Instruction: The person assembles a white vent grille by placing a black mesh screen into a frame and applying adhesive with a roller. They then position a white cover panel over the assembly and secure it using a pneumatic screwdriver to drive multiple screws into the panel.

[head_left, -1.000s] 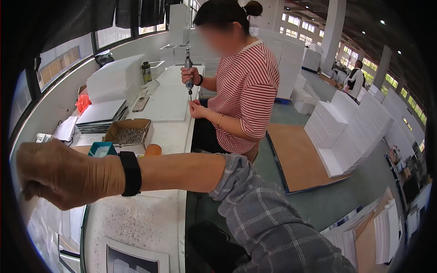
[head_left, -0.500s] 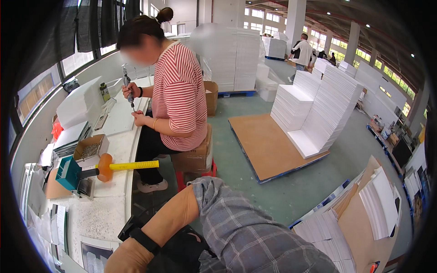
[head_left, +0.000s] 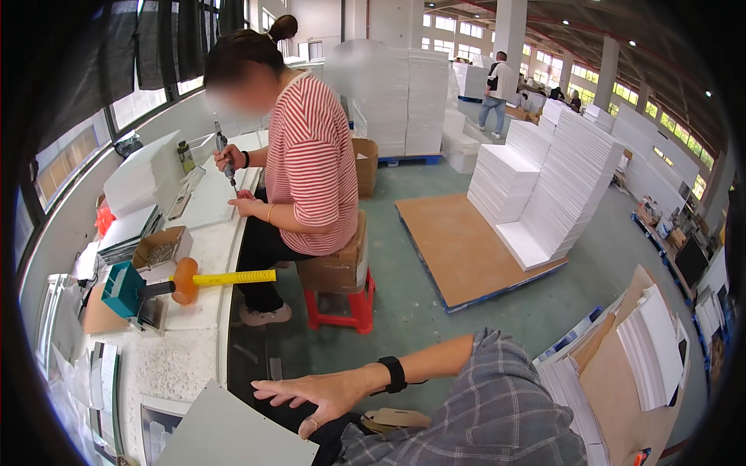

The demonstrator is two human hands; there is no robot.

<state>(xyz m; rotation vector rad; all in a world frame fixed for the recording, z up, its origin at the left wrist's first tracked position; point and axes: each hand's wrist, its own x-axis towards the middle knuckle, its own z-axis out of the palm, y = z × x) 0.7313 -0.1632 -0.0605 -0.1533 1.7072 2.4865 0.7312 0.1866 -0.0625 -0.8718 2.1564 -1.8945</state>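
My right hand (head_left: 330,394) reaches in from the lower right, in a plaid sleeve with a black wristband. Its fingers are spread and pointing left, and it holds nothing. Just beside it, a flat light-grey panel (head_left: 233,431) with small holes near its edges sticks up from the lower rim, close to the worktable's edge. Whether my fingers touch the panel is not plain. A tan object (head_left: 395,419) lies below my wrist, partly covered. My left hand is out of sight.
On the white worktable (head_left: 167,365) lie a yellow-handled mallet (head_left: 233,277), a teal bin (head_left: 124,289) and a box of small metal parts (head_left: 162,250). A seated co-worker (head_left: 311,163) holds a power screwdriver (head_left: 226,159). White panels (head_left: 571,182) stand stacked on a pallet.
My right hand has swung from the lower left, over the table edge, back to the right, fingers now showing. The grey panel has come into view at the bottom.
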